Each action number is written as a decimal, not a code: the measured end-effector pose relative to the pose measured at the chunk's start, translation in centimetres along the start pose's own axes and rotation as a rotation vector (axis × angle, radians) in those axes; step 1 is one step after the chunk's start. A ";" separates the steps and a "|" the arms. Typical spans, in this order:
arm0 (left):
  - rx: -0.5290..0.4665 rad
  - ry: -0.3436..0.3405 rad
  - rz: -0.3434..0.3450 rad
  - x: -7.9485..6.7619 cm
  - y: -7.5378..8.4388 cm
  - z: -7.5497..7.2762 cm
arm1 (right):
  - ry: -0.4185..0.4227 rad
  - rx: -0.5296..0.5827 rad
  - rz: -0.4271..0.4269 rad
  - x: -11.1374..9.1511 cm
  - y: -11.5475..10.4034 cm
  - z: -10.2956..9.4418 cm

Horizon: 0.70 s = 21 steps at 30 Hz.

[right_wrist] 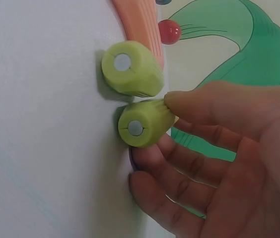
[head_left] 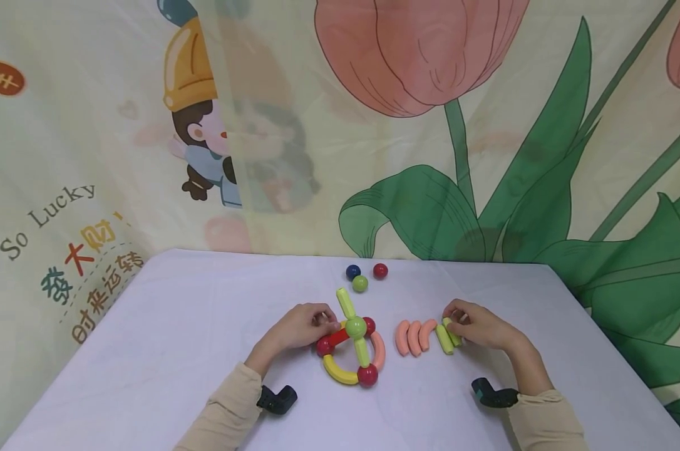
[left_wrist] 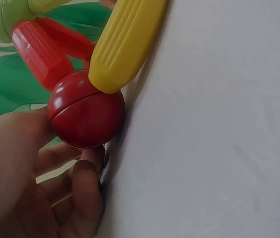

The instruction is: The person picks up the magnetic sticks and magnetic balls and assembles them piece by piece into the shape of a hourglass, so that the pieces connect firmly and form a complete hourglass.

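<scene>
In the head view, the ball-and-stick frame (head_left: 355, 329) is resting near the middle of the white table (head_left: 148, 351), with the left hand (head_left: 302, 327) gripping its left red ball (head_left: 325, 346) and the right hand (head_left: 478, 324) pinching the right one of two green sticks (head_left: 444, 339), just right of three pink curved pieces (head_left: 414, 338). White cloth is stretching outward beyond each hand, while a narrow strip is separating the frame from the pink pieces; three loose balls (head_left: 360, 284) are lying near the far edge. The table's near edge is falling outside the picture. In the left wrist view, thumb and curled fingers are holding the red ball from its near side; the yellow curved stick (left_wrist: 127, 44) is running off the top. In the right wrist view, thumb and fingers are standing slightly apart, holding the green stick between them; the thumb is hiding its far end, and one pink piece is leaving the top edge
</scene>
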State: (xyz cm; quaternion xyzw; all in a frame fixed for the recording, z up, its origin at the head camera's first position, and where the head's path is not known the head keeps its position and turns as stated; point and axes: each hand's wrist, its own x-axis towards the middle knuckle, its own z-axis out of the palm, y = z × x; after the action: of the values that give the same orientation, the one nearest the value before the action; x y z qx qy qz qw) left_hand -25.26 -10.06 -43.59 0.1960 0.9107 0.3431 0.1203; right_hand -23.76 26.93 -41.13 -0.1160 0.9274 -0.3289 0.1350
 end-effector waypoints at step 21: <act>-0.078 -0.007 -0.035 0.0 0.1 0.2 | 0.151 0.028 0.003 0.9 0.2 0.2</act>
State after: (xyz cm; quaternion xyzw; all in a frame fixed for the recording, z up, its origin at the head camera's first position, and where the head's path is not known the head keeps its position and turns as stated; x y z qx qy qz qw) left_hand -25.20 -9.85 -43.65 0.1764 0.8995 0.3754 0.1369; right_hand -24.61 26.70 -41.53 -0.0878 0.9304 -0.3496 0.0669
